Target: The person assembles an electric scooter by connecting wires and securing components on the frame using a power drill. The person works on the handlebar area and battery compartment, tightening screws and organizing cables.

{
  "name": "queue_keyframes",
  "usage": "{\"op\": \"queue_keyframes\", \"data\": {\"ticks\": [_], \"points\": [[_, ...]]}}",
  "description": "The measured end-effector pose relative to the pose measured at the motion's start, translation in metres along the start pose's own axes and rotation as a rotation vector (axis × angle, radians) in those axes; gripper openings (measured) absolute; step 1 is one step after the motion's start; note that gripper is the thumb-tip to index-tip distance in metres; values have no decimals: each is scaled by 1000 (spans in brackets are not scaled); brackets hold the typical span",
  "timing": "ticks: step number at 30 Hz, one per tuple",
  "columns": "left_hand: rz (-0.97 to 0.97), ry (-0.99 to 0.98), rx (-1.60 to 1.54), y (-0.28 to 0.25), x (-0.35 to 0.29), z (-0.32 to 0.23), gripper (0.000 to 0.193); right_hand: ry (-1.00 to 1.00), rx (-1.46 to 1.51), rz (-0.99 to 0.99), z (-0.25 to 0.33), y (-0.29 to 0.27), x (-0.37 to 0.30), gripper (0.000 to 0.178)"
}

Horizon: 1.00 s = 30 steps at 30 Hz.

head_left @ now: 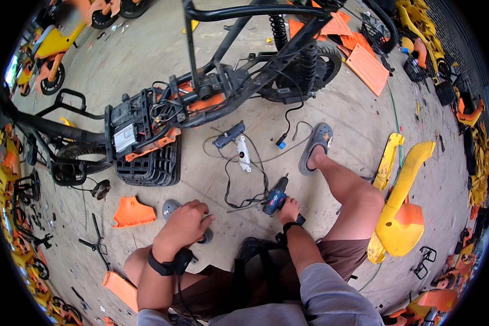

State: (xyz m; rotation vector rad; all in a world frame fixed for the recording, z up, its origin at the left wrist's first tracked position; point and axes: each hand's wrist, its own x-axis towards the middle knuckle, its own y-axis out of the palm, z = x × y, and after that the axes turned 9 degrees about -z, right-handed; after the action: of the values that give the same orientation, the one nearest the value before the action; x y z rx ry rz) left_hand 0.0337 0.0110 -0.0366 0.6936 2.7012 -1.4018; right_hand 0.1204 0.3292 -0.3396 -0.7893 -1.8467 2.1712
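My right hand (289, 211) is wrapped round the grip of a blue and black cordless drill (276, 196), low over the concrete floor, its chuck pointing away from me. My left hand (186, 221) hangs in the air above my left shoe, fingers loosely bent and thumb apart, with nothing visible in it. Ahead of the drill lie a tangle of black cable (264, 176), a white bracket-like part (244, 154) and a dark oblong part (229, 134). Beyond them stands a stripped black scooter frame (212, 100) with exposed wiring and a silver box (125, 138).
An orange panel (133, 212) lies left of my left foot. Yellow body panels (399, 231) lie beside my right knee. A loose cable with a blue connector (281, 144) hangs from the frame. Orange panels (368, 69) lie behind the rear wheel (326, 68); more scooter parts line both sides.
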Motion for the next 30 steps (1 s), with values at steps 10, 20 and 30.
{"op": "queue_keyframes", "data": {"ticks": [10, 20, 30], "points": [[-6, -101, 47, 21, 9, 26, 22, 130, -123, 89, -19, 20, 6, 24], [56, -219, 178, 53, 35, 86, 31, -129, 369, 70, 37, -57, 35, 20], [-151, -110, -540, 29, 14, -6, 19, -504, 1269, 567, 74, -295, 8, 28]]}}
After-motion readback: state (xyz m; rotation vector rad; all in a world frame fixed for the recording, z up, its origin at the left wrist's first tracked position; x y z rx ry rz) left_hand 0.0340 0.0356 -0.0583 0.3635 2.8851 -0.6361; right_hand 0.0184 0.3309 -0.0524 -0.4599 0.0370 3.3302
